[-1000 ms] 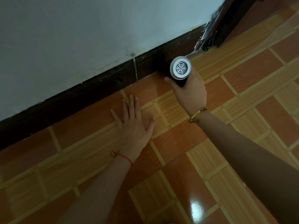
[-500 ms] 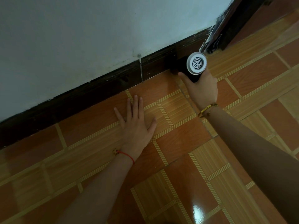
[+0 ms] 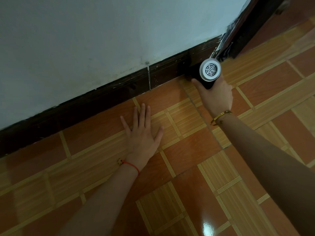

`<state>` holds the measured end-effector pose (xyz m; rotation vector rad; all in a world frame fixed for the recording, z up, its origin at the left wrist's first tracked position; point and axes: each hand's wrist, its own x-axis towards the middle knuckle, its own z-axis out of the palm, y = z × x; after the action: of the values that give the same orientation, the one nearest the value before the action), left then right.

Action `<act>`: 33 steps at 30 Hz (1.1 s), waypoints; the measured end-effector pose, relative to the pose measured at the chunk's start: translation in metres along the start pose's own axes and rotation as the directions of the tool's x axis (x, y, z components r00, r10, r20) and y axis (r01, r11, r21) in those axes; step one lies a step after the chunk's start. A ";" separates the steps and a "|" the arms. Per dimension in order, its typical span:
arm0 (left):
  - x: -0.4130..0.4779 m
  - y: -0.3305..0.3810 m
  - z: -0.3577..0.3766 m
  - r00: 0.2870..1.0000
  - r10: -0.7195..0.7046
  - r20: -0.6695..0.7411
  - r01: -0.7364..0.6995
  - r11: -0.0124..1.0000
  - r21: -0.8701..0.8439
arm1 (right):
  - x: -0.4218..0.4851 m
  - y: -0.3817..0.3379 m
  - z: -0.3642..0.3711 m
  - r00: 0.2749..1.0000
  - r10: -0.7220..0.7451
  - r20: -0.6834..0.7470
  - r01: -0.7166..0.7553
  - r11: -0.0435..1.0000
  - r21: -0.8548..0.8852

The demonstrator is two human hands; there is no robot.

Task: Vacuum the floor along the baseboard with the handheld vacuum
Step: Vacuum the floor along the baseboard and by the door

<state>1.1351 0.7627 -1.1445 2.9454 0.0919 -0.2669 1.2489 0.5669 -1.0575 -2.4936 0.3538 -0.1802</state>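
Two hands (image 3: pixel 142 138) (image 3: pixel 216 97), one vacuum (image 3: pixel 210 69)

Single head-worn wide-angle view, looking steeply down from close above the tiled floor (image 3: pixel 187 147), wall (image 3: pixel 85 40) filling the upper left.

The handheld vacuum (image 3: pixel 210 71) is a black cylinder with a round white end cap, whose web-patterned grille faces the camera. The right hand (image 3: pixel 216 96) grips its body. Its far end points down at the seam where the dark brown baseboard (image 3: pixel 102 101) meets the glossy orange-and-tan tiled floor (image 3: pixel 187 150).
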 end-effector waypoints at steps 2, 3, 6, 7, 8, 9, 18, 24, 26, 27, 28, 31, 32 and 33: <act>0.000 -0.003 0.000 1.000 0.008 -0.009 -0.008 1.000 -0.015 | -0.007 -0.005 0.003 1.000 -0.019 0.021 0.019 1.000 0.012; -0.001 -0.005 -0.001 1.000 0.013 -0.017 -0.013 1.000 -0.022 | -0.011 -0.008 0.005 0.999 -0.030 0.034 0.030 0.999 0.017; -0.011 -0.012 -0.001 0.999 0.020 -0.036 -0.021 0.999 -0.029 | -0.023 -0.015 0.010 0.995 -0.072 0.070 0.069 0.997 0.046; -0.017 -0.015 -0.001 0.999 0.015 -0.047 -0.017 0.999 -0.033 | -0.027 -0.018 0.011 0.994 -0.083 0.076 0.079 0.995 0.064; -0.023 -0.019 0.000 0.998 0.006 -0.059 -0.008 0.999 -0.036 | -0.031 -0.020 0.012 0.992 -0.096 0.084 0.090 0.993 0.074; -0.028 -0.024 0.001 0.998 -0.007 -0.067 0.004 0.999 -0.037 | -0.034 -0.022 0.013 0.989 -0.108 0.099 0.101 0.992 0.070; -0.069 -0.071 -0.014 0.990 -0.108 -0.091 0.108 0.994 -0.008 | -0.078 -0.054 0.033 0.946 -0.242 0.215 0.231 0.970 0.075; -0.095 -0.099 -0.022 0.979 -0.179 -0.097 0.180 0.984 0.001 | -0.114 -0.082 0.051 0.875 -0.351 0.332 0.340 0.936 0.092; -0.103 -0.108 -0.025 0.975 -0.192 -0.109 0.194 0.981 0.005 | -0.123 -0.093 0.057 0.852 -0.372 0.369 0.363 0.927 0.095; -0.107 -0.112 -0.026 0.974 -0.196 -0.112 0.197 0.980 -0.002 | -0.127 -0.097 0.059 0.845 -0.379 0.377 0.375 0.923 0.086; -0.111 -0.115 -0.028 0.974 -0.200 -0.108 0.199 0.980 -0.015 | -0.129 -0.099 0.061 0.846 -0.380 0.375 0.380 0.922 0.077; -0.120 -0.127 -0.029 0.973 -0.217 -0.084 0.215 0.976 -0.033 | -0.131 -0.099 0.062 0.870 -0.349 0.349 0.332 0.937 0.108; -0.124 -0.132 -0.029 0.972 -0.224 -0.070 0.223 0.974 -0.028 | -0.131 -0.098 0.062 0.875 -0.339 0.345 0.320 0.941 0.112; -0.127 -0.136 -0.029 0.971 -0.233 -0.054 0.232 0.972 -0.028 | -0.132 -0.098 0.062 0.878 -0.334 0.343 0.319 0.942 0.102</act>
<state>1.0050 0.8955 -1.1171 2.9203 0.4469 -0.2115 1.1559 0.7165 -1.0553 -2.4623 -0.2239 0.1321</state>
